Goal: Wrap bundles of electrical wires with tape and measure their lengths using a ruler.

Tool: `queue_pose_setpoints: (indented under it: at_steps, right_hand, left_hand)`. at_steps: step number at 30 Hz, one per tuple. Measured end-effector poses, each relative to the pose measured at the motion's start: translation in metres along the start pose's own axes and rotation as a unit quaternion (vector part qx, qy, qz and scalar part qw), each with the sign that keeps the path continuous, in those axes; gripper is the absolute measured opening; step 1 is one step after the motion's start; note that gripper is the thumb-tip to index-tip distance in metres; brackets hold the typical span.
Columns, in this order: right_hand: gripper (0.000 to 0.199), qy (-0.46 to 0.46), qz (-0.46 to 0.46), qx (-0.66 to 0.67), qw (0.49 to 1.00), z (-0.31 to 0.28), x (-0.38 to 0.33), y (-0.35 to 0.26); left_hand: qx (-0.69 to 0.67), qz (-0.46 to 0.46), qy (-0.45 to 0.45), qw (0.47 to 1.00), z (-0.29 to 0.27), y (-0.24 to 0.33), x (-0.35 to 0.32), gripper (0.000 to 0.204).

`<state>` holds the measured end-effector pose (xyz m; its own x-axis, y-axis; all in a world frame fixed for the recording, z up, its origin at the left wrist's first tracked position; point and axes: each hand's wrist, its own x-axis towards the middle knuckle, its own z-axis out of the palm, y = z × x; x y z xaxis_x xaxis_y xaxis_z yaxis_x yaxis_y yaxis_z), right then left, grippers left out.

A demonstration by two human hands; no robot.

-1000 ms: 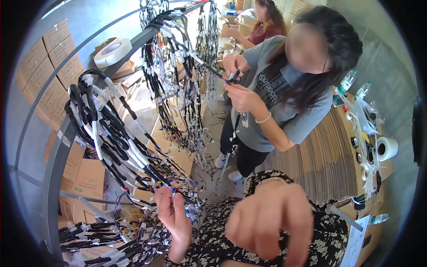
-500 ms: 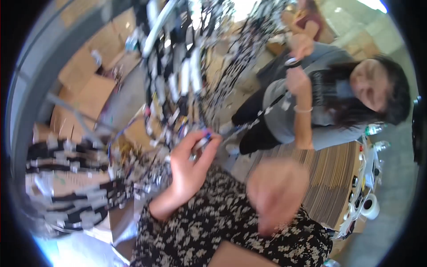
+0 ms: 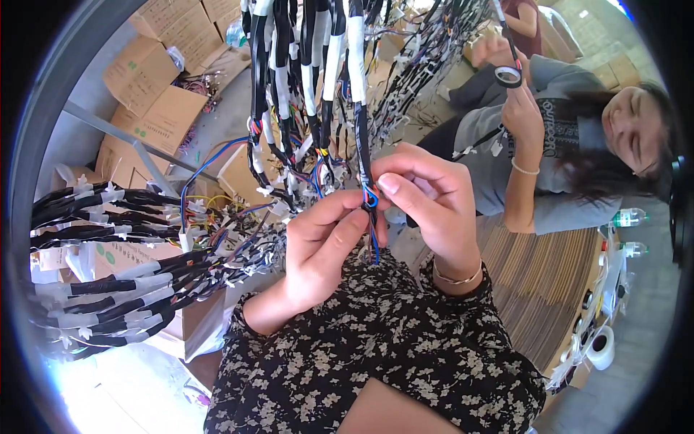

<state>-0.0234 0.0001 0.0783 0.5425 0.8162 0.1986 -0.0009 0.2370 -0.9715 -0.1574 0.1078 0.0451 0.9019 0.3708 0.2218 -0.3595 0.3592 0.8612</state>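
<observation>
My left hand [image 3: 322,249] and my right hand [image 3: 426,195] meet in front of my chest, both closed in a pinch on the same thin bundle of wires [image 3: 371,206]. The bundle hangs straight down from the rack above, wrapped in black tape higher up, with blue and red strands showing bare where my fingertips grip it. My left thumb and forefinger press it from the left; my right thumb and forefinger close on it from the right, just above. A short tail of blue wire dangles below my fingers.

Around it hang many more wire harnesses [image 3: 303,87], black with white tape bands, crowding the top of the view. To my left, another mass of harnesses [image 3: 108,267] lies sideways, with white tags along them. Behind those stand brown cardboard boxes [image 3: 155,94] against the wall.

Across from me a person in a grey shirt [image 3: 520,159] leans in, one hand raised and holding a roll of black tape [image 3: 509,76] at a hanging strand. At the far right edge, a white tape roll [image 3: 600,347] and two clear bottles [image 3: 627,217] sit on a worktop [image 3: 549,289] stacked with flat cardboard.
</observation>
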Motion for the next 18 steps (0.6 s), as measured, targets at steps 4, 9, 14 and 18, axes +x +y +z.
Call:
queue_pose_setpoints:
  at_steps: [4,9,14,18]
  right_hand:
    - [0.013,-0.006,-0.011,0.012,1.0,-0.0011,0.0007,0.0025]
    - [0.012,-0.02,-0.017,0.015,1.0,-0.0043,0.0005,0.0054]
    - [0.011,-0.015,-0.025,-0.002,1.0,-0.0034,-0.0018,0.0019]
    - [0.009,-0.013,-0.003,0.029,0.999,0.0004,-0.0039,-0.0028]
  left_hand:
    - [0.006,-0.008,-0.016,1.0,-0.002,-0.0003,0.0006,0.026]
    - [-0.012,-0.031,0.001,0.999,0.0009,0.0018,-0.0014,0.025]
    - [-0.026,-0.029,-0.014,0.999,-0.001,-0.0031,0.0,0.025]
    - [-0.061,-0.079,-0.005,0.995,-0.0043,-0.0078,-0.0001,0.026]
